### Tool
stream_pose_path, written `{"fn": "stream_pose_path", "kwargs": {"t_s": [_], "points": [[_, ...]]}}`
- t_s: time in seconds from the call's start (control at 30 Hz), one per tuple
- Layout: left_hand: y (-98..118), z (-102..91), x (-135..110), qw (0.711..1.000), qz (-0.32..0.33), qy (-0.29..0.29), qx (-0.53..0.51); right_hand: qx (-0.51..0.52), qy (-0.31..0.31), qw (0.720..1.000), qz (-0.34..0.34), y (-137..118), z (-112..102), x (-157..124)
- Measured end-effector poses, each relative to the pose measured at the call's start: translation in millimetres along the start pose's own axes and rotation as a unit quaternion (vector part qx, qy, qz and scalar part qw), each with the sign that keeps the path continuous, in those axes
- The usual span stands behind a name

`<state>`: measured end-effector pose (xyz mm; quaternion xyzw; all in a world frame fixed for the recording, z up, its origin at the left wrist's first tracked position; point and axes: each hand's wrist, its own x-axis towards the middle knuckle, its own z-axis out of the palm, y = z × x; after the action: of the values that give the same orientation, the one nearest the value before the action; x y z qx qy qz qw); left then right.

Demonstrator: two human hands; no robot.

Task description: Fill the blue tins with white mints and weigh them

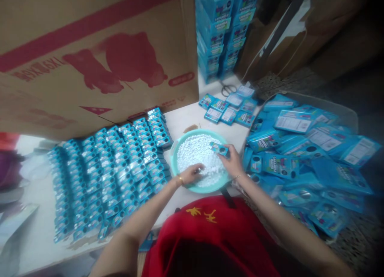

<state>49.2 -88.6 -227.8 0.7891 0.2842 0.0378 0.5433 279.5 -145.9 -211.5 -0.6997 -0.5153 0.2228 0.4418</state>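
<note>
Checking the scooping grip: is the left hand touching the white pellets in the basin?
Touching. The head view shows the left hand with fingertips pressed into the white pellets in the teal basin; no gap.

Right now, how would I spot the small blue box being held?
Below the big cardboard carton sits a teal basin of white beads. At its right rim, the right hand holds one small blue box, the only one over the beads.

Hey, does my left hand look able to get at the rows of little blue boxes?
Probably yes: the left hand rests in the basin, and the rows of little blue boxes lie right beside it, nothing between.
</note>
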Motion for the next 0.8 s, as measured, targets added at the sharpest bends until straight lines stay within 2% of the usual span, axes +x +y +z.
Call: {"fn": "stream_pose_path", "kwargs": {"t_s": [0.13,0.27,0.37,0.47,0.57,0.63,0.7,0.8], "points": [[42.2,-41.9,-16.5,0.998,0.037,0.03,0.028,-0.004,-0.012,1.0,-0.026,0.8,3.4,-1.1],[88.8,-72.7,-19.0,0.984,0.038,0.039,0.172,-0.014,-0.051,0.996,-0.075,-1.6,12.1,-5.1],[120.3,-76.1,-13.1,0.948,-0.024,0.015,0.317,-0.014,-0.065,0.993,-0.103,-4.5,22.0,-9.8],[149.9,-66.1,-7.4,0.896,-0.096,-0.016,0.432,-0.002,-0.069,0.99,-0.125,-6.8,31.4,-13.9],[175.4,-56.3,-7.8,0.858,-0.11,-0.032,0.5,0.013,-0.069,0.988,-0.136,-8.1,36.5,-16.2],[184.8,-56.6,-12.4,0.849,-0.106,-0.032,0.516,0.024,-0.069,0.989,-0.131,-8.7,37.0,-16.4],[183.5,-62.7,-18.7,0.857,-0.101,-0.014,0.506,0.036,-0.07,0.99,-0.113,-9.1,35.9,-16.3],[158.9,-74.2,-25.3,0.904,-0.044,0.033,0.424,0.056,-0.088,0.991,-0.081,-12.0,34.3,-18.0]]}}
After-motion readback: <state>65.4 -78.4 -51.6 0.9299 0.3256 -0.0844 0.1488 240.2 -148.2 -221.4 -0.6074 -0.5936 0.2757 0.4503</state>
